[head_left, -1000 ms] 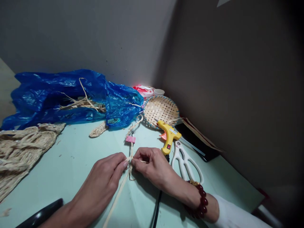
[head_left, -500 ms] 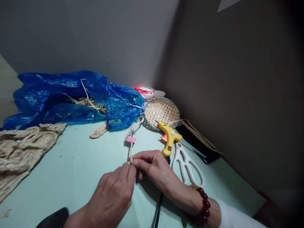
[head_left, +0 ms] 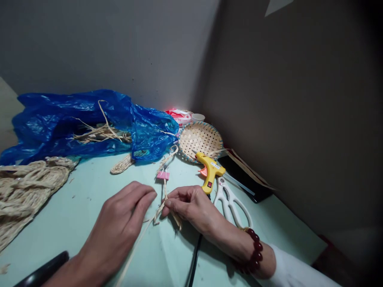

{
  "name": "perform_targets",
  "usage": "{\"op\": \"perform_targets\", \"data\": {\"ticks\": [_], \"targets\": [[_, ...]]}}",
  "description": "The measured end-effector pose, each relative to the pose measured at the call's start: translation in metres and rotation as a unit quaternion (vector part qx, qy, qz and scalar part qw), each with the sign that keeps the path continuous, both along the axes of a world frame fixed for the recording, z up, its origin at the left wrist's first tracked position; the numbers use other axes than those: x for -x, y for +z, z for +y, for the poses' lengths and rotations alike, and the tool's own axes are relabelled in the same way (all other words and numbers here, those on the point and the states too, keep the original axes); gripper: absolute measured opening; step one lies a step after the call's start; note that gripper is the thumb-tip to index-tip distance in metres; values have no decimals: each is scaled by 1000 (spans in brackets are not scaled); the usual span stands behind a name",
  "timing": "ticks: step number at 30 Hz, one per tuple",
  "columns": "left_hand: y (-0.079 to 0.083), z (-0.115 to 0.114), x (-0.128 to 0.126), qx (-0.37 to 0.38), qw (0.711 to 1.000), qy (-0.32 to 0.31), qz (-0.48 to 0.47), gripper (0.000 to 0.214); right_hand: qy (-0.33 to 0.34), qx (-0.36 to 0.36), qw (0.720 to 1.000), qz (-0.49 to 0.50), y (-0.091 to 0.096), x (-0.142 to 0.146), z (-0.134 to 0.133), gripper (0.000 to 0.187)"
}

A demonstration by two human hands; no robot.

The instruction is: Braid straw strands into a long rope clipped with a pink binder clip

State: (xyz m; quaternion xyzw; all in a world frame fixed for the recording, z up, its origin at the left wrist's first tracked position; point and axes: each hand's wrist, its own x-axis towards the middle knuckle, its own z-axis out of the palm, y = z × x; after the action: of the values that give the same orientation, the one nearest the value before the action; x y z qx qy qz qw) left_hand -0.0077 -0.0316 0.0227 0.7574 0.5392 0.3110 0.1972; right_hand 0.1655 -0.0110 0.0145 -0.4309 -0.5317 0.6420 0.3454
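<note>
- Pale straw-coloured twisted fibre cord (head_left: 165, 188) runs towards you over the mint-green table (head_left: 98, 183), from a pink metal binder clip (head_left: 163, 175) down to your right hand (head_left: 191, 205)
- Your right hand has thumb and forefinger pinched on that cord; your left hand (head_left: 125, 215) is raised just left of it, fingertips drawn close, and whether it grips any fibre cannot be told
- Done, as far as shows: the stretch between clip and pinch looks twisted tight, and more worked cord curls beyond the clip
- Left, by the look of it: loose ends hang below your right hand, and a long thin pale strand (head_left: 134, 251) slants down to the bottom edge, seemingly unworked
- Crumpled translucent blue plastic bag (head_left: 60, 107), lying with its mouth open, holds a tangle of dry tan fibre strips (head_left: 101, 133), so plenty of material seems to remain
- Round woven bamboo basket (head_left: 197, 137) with blue-stitched rim leans behind the yellow glue gun (head_left: 211, 167); its checkered base shows, and a pale strip crosses its near side
- Small whitish cup (head_left: 198, 117) stands behind the basket, its contents too small to make out
</note>
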Motion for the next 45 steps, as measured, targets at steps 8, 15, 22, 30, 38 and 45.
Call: {"op": "perform_targets", "data": {"ticks": [8, 15, 22, 30, 38, 45], "targets": [[-15, 21, -9, 351, 895, -77, -266, 14, 30, -30, 999, -2, -9, -5, 2, 17], [-9, 20, -3, 326, 929, -111, -132, 24, 53, -96, 993, -44, -13, -8, -1, 17], [-5, 16, -8, 246, 967, -51, -44, 18, 37, -226, 945, -235, -2, -12, -9, 21], [-6, 12, -19, 213, 977, -18, 18, 33, 50, -272, 919, -282, -2, -15, -15, 20], [-9, 17, -15, 218, 976, -18, -3, 31, 71, -263, 909, -316, 6, -21, -10, 27], [-13, 22, -10, 314, 941, -20, -123, 32, 40, -260, 916, -302, 6, -21, -5, 22]]}}
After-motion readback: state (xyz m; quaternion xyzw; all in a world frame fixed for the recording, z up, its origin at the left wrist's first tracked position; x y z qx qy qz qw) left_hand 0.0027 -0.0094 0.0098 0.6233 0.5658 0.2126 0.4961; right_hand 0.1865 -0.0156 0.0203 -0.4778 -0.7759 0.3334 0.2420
